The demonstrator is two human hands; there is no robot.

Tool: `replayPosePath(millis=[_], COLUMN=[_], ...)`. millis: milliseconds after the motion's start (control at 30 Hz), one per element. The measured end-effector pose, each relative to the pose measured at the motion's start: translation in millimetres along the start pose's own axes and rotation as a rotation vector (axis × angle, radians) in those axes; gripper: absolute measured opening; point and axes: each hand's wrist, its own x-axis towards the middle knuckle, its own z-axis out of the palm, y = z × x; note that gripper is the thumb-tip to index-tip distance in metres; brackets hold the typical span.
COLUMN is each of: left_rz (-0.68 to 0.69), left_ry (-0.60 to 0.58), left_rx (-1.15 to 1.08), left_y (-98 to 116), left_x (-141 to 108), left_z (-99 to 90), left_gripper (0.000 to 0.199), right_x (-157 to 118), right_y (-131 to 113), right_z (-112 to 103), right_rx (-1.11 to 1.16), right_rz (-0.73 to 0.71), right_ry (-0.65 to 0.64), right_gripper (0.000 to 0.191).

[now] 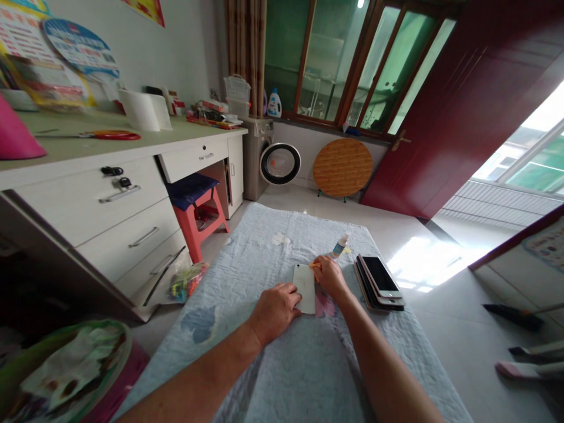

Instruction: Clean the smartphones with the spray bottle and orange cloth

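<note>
On the near part of a blue quilted cover [282,376], the person's left hand [277,311] is bearing on a pale phone [308,296], its fingers partly curled over the left edge; whether they are gripping or merely pressing cannot be told. The phone is lying on the cover between both hands, its back apparently facing up. The right hand [331,279] is pinching a small orange cloth [314,265] in nearly closed fingers at the phone's upper right corner. The step in hand is judged to be wiping, with the left hand steadying. The next move is probably calling for light, even pressure along that edge, without pushing the phone askew. To the right, a stack of phones [383,279] is sitting untouched beside the right forearm. Just beyond the right hand, a small bottle [339,247] is showing, its base partly hidden. Farther off at left, a paper roll [138,110] is standing on the counter [176,134]. Beyond, a washing machine's round door [281,164] is hanging open, and a round wooden board [343,167] is leaning beneath the windows [328,59].
</note>
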Motion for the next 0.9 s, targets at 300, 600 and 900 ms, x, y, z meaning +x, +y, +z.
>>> replayPosePath(millis=[300,600,900], left_rz=[-0.009,-0.006,-0.028], left_ry=[0.004,0.013,0.002], left_rx=[-0.007,-0.031,-0.045], left_y=[2,1,2], left_x=[0,-1,-1], left_z=[-2.2,-1.3,-1.8], left_gripper=[0.011,0.012,0.011], right_x=[-4,-31,-67], right_y=[5,0,-16], right_z=[10,1,-12], right_rx=[-0.019,-0.072,-0.128], right_rz=[0.052,0.072,0.026], right_ry=[0.015,-0.073,-0.215], right_gripper=[0.02,0.017,0.015])
